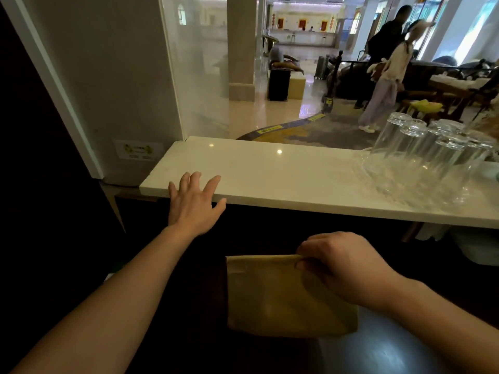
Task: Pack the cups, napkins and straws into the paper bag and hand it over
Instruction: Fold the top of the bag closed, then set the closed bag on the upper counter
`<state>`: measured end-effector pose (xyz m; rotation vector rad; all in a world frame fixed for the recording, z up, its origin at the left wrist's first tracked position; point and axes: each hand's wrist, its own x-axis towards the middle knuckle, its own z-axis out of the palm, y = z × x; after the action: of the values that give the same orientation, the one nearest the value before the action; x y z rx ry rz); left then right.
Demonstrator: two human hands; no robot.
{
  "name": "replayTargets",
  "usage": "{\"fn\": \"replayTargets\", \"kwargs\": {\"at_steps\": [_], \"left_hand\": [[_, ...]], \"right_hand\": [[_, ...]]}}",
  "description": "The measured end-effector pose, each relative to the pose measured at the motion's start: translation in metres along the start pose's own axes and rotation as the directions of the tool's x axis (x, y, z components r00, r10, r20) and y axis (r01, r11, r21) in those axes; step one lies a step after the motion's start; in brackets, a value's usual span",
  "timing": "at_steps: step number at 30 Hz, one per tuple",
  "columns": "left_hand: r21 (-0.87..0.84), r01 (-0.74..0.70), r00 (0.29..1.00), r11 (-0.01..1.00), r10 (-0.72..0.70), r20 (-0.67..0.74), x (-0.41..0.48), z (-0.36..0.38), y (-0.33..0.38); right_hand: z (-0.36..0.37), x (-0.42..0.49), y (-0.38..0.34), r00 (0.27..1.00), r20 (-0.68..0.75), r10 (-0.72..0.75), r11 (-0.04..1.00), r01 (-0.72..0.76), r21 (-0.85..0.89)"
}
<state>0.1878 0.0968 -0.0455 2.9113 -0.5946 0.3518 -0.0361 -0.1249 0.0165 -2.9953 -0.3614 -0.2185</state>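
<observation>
A flat, folded brown paper bag hangs below the white counter, in the dark space in front of me. My right hand pinches the bag's top right edge between thumb and fingers. My left hand is open with fingers spread, resting at the counter's front edge near its left end, holding nothing. I see no napkins or straws.
Several clear glasses stand upside down on the counter's right part. A glass pane and a pillar close off the left. Beyond the counter lies a lobby, where two people walk at the right.
</observation>
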Motion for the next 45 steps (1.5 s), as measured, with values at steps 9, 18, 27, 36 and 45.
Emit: {"fn": "replayTargets", "kwargs": {"at_steps": [9, 18, 27, 36, 45], "left_hand": [[-0.131, 0.265, 0.959, 0.955, -0.247, 0.135, 0.045, 0.008, -0.014], [-0.178, 0.395, 0.908, 0.901, -0.355, 0.222, 0.035, -0.018, 0.012], [-0.053, 0.299, 0.939, 0.953, -0.283, 0.196, 0.06, 0.027, -0.019], [-0.008, 0.288, 0.941, 0.958, -0.281, 0.187, 0.065, 0.031, -0.022], [-0.001, 0.315, 0.933, 0.949, -0.309, 0.186, 0.07, 0.036, -0.023]], "right_hand": [[-0.094, 0.048, -0.004, 0.997, 0.014, -0.078, 0.995, 0.078, -0.064], [-0.162, 0.09, 0.006, 0.996, -0.077, -0.038, 0.999, 0.035, -0.038], [-0.162, 0.15, 0.047, 0.989, -0.137, -0.053, 0.993, 0.038, -0.114], [-0.139, 0.187, 0.075, 0.979, -0.197, -0.06, 0.996, 0.045, -0.081], [-0.128, 0.22, 0.099, 0.961, -0.274, -0.034, 0.999, 0.026, -0.032]]}}
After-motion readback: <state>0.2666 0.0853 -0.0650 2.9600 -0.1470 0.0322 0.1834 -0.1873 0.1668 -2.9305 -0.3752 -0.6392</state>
